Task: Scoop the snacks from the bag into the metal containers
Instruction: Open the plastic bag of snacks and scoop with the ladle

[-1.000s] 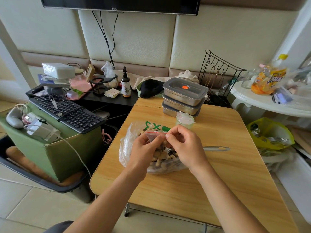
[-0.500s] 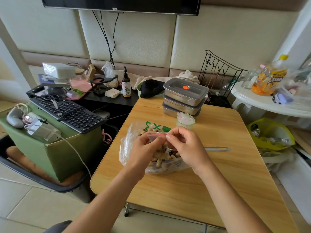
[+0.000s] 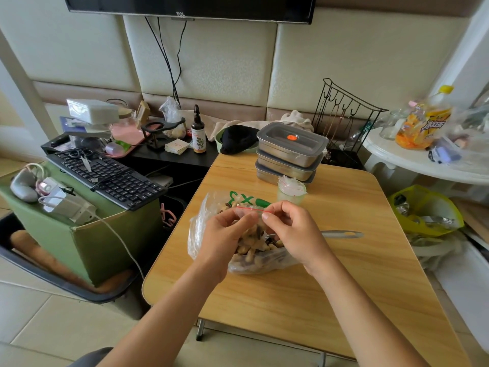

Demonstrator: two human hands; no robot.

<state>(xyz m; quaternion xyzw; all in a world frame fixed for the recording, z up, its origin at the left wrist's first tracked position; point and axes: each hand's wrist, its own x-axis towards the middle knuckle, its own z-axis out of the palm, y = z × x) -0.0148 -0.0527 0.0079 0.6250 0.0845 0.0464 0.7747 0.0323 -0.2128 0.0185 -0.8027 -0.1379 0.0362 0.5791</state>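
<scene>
A clear zip bag of snacks (image 3: 254, 252) with green print and a red seal strip lies on the wooden table (image 3: 344, 287). My left hand (image 3: 225, 234) pinches the left side of the bag's top edge. My right hand (image 3: 293, 231) pinches the right side of that edge. Three lidded metal containers (image 3: 289, 154) stand stacked at the table's far edge, the top lid bearing an orange dot. A metal spoon handle (image 3: 342, 234) sticks out from behind my right hand; its bowl is hidden.
A small pale green cup (image 3: 291, 193) stuffed with plastic stands just behind the bag. A black wire rack (image 3: 344, 115) rises behind the containers. A keyboard (image 3: 105, 176) on a green box sits left of the table; a white round table (image 3: 423, 165) with clutter is at the right.
Both hands stay pinched on the bag's top edge and have pulled slightly apart along the red seal. The bag and containers have not moved.
</scene>
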